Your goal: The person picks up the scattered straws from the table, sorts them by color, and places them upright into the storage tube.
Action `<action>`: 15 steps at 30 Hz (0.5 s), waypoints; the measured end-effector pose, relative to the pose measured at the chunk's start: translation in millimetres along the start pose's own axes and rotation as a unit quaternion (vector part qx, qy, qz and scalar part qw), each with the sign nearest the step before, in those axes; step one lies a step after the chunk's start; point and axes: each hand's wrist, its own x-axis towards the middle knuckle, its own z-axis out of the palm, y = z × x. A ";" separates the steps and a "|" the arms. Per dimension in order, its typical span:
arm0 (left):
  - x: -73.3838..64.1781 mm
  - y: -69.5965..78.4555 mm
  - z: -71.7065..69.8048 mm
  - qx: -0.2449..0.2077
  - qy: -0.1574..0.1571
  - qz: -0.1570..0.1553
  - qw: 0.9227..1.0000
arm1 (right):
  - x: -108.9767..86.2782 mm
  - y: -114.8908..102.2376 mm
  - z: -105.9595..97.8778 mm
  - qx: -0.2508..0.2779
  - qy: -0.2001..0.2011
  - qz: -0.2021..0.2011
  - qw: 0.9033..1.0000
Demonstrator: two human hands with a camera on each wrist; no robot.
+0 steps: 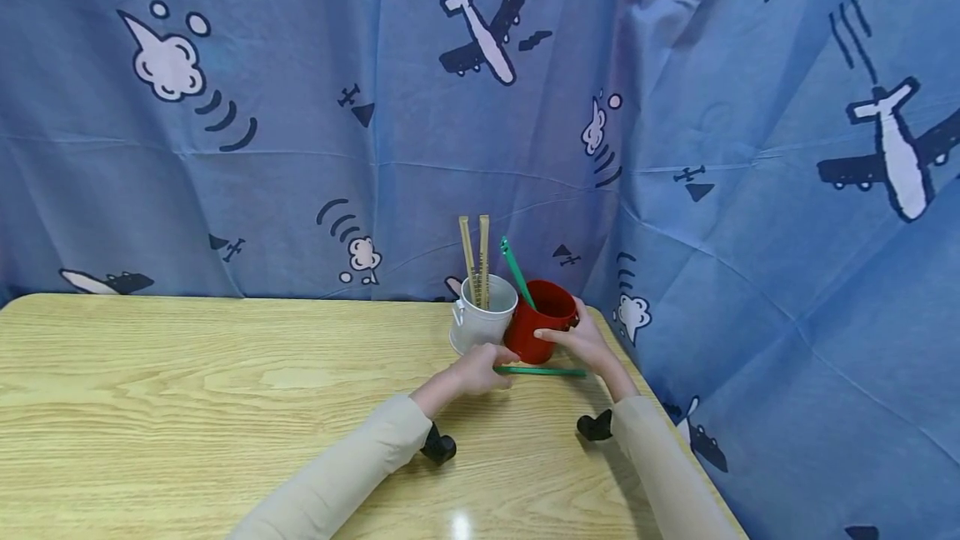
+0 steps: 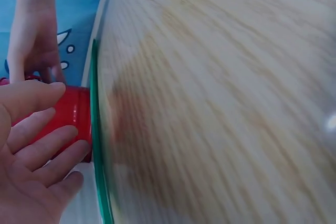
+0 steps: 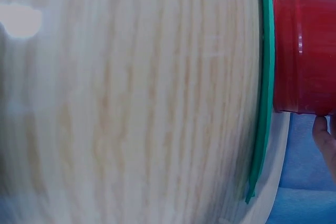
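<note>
A green stick like a wrapped straw [image 1: 547,372] lies on the table in front of a small red bucket [image 1: 528,340]. My left hand [image 1: 480,368] is at its left end, fingers spread and loosely bent; in the left wrist view, the left hand [image 2: 37,161] shows a gap between thumb and fingers. With thumb in front and fingers at the right side, my right hand [image 1: 590,343] holds the red bucket. Another green straw [image 1: 517,273] leans inside that bucket. Touching it on the left stands a white bucket [image 1: 480,328] with two tan printed sticks [image 1: 483,261].
Both buckets stand at the back right corner of the wood-grain table [image 1: 225,407]. A blue curtain [image 1: 300,107] with airplane prints hangs behind and along the right edge. Black wrist-worn pieces [image 1: 438,447] show under both sleeves.
</note>
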 end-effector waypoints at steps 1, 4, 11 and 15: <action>-0.3 -1.1 0.4 0.008 0.001 0.003 1.000 | 0.2 0.1 -0.1 0.001 0.001 0.000 1.000; -1.7 -2.6 0.7 0.021 0.007 0.013 1.000 | 0.6 0.5 -0.5 0.000 0.002 0.001 1.000; -7.3 -0.4 -2.7 0.056 -0.007 -0.016 0.998 | 1.3 1.1 -0.4 0.002 0.001 0.002 1.000; -11.7 4.2 -4.7 0.083 -0.004 -0.045 0.996 | 1.0 0.9 0.2 0.006 0.002 0.001 1.000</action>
